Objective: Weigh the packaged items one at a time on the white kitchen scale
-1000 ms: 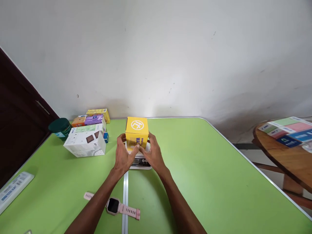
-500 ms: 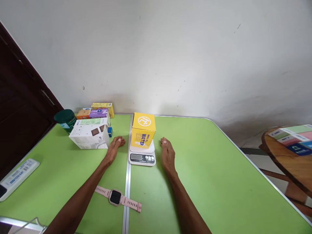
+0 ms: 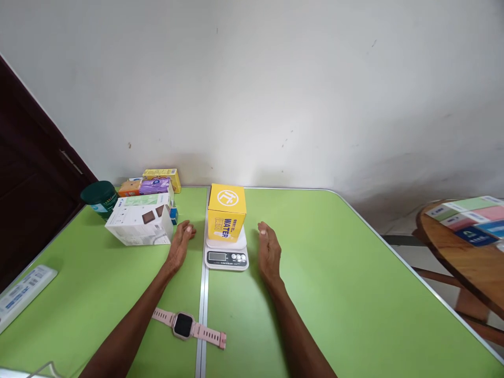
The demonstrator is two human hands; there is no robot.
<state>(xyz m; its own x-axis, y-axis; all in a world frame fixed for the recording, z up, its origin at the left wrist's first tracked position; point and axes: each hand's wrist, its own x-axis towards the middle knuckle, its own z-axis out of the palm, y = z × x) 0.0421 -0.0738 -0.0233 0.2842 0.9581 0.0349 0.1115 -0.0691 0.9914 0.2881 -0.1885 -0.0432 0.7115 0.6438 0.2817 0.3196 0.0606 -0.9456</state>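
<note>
A yellow box (image 3: pixel 227 212) with a white round logo and the word WATER stands on the platform of a white kitchen scale (image 3: pixel 227 266). Its display looks dark, with no readable digits. To the left of the scale is my left hand (image 3: pixel 181 245), fingers extended, holding nothing. My right hand (image 3: pixel 270 253) rests on its edge at the scale's right side, fingers stretched forward and also holding nothing. Neither hand touches the box or the scale. Nearer to me lies a smartwatch (image 3: pixel 183 325) with a pink strap, partly behind my left forearm.
At the back left stand a white box (image 3: pixel 137 224), a dark green tub (image 3: pixel 100 198), a purple pack (image 3: pixel 155 186) and a yellow carton (image 3: pixel 162 173). A white oblong device (image 3: pixel 27 294) lies at the left edge. Beyond the green table (image 3: pixel 346 294), a wooden table (image 3: pixel 444 231) bears colourful boxes.
The view has shifted slightly, so everything on the table appears a little further left. Both hands stay beside the scale, and the box stays on it.
</note>
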